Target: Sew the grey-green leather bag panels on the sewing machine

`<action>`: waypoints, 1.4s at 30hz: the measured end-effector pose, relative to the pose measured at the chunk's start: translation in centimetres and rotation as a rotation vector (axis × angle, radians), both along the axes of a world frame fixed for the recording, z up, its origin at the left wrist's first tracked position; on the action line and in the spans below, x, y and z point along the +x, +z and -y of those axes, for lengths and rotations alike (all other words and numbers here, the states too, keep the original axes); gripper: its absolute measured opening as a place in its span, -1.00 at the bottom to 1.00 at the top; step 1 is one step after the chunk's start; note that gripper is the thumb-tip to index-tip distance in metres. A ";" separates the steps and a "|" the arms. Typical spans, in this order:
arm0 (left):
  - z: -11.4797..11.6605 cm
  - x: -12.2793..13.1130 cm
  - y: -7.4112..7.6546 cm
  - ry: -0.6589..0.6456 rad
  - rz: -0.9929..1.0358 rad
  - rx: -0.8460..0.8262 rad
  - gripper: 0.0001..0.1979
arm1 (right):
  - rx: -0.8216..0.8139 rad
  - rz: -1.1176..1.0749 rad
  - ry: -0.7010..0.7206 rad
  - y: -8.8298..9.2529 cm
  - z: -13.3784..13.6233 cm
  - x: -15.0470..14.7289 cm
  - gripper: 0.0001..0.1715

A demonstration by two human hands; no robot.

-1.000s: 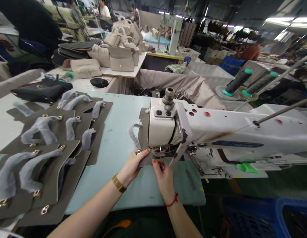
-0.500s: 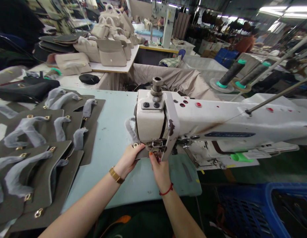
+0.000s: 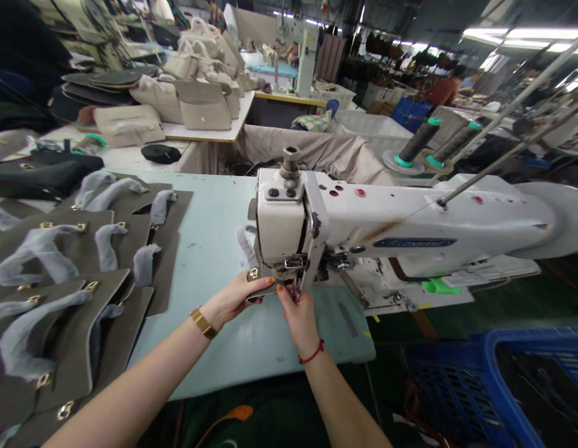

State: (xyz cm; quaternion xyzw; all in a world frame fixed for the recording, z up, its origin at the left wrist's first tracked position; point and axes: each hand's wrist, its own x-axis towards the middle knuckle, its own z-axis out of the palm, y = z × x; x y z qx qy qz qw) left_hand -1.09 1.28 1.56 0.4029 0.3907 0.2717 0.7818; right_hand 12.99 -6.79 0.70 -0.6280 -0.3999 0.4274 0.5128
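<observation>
Head camera looks down at a sewing machine (image 3: 386, 218). Under its front end lies a dark bag piece (image 3: 266, 290). The left hand (image 3: 230, 298) grips its near edge, and the right hand (image 3: 298, 314) pinches the same edge. More dark pieces (image 3: 83, 311) lie left of the machine.

We see a flat, dark olive leather panel (image 3: 264, 290) lying under the head of the sewing machine (image 3: 386, 218), mostly hidden by it. Its gold ring (image 3: 254, 274) and foam-wrapped handle (image 3: 246, 246) show at the machine's left.
</observation>
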 end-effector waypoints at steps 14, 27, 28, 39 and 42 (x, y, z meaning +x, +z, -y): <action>-0.9 -0.3 0.0 -0.074 -0.018 0.014 -0.82 | -0.031 -0.014 -0.014 -0.3 0.0 0.0 -0.53; -2.0 -0.1 -0.4 -0.049 0.010 0.030 -0.78 | -0.006 -0.017 -0.083 -0.4 -0.8 -0.4 -0.56; -2.1 -0.1 -0.5 -0.053 0.006 0.034 -0.78 | -0.005 -0.016 -0.083 -0.4 -0.8 -0.4 -0.55; -2.8 -0.1 -0.1 -0.029 0.002 0.049 -0.85 | -0.087 -0.010 -0.024 -1.4 0.5 -0.4 -0.52; -2.9 -0.1 -0.1 -0.028 -0.001 0.046 -0.83 | -0.111 -0.018 0.020 -1.4 1.1 -0.6 -0.55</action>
